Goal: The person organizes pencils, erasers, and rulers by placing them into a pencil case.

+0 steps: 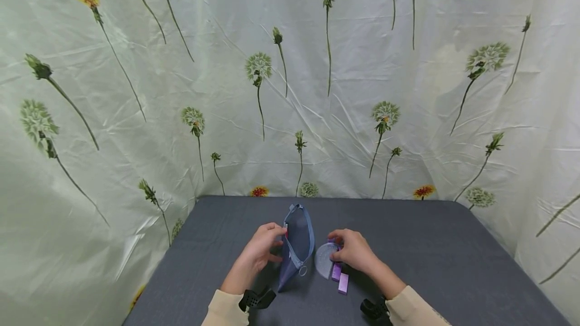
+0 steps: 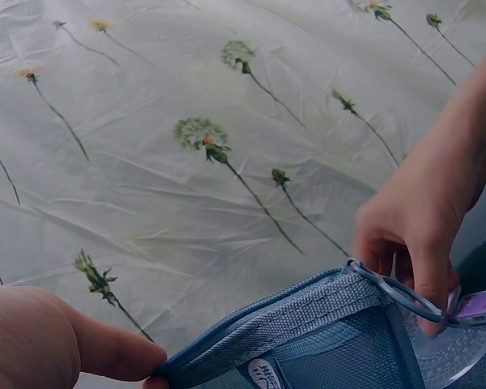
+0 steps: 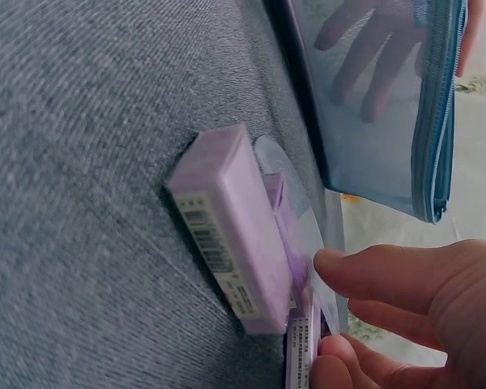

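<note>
My left hand (image 1: pixel 262 246) grips the left side of a blue mesh zipper pouch (image 1: pixel 290 269), which stands tilted with its mouth unzipped. Something small and red shows at the pouch's left edge by the thumb. To the right of the pouch, my right hand (image 1: pixel 357 251) pinches a clear half-round protractor (image 1: pixel 323 261) by its straight edge. In the right wrist view, thumb and fingertips meet at the edge of the protractor (image 3: pixel 304 219). Beside and below it lie several purple erasers (image 1: pixel 343 283), the nearest with a barcode label (image 3: pixel 211 243). Part of the group is hidden under the right hand.
All of this is on a dark grey cloth-covered table (image 1: pixel 430 265). A pale curtain (image 1: pixel 290 89) printed with dandelions hangs behind the table's far edge. A ring pull (image 1: pixel 302 270) hangs from the pouch's near end.
</note>
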The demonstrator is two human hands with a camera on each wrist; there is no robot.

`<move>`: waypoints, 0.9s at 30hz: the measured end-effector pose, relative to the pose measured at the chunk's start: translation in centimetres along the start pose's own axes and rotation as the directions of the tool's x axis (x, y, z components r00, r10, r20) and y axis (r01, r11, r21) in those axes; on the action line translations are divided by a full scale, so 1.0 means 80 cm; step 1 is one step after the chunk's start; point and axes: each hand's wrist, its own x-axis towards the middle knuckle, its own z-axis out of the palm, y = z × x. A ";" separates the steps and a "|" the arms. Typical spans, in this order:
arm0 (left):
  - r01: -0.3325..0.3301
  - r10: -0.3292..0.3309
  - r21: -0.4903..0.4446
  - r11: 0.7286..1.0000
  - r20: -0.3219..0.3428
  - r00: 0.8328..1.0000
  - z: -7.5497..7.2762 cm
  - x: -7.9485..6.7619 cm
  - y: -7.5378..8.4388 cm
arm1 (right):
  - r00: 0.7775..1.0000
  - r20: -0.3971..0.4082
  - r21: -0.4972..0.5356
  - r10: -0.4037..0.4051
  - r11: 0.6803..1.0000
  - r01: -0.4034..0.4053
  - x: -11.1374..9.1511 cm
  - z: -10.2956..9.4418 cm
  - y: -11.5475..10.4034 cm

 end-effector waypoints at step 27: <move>-0.005 0.005 0.000 1.000 0.005 1.000 -0.001 -0.005 0.003 | 1.000 -0.020 0.079 0.008 0.997 -0.006 0.003 0.000 -0.001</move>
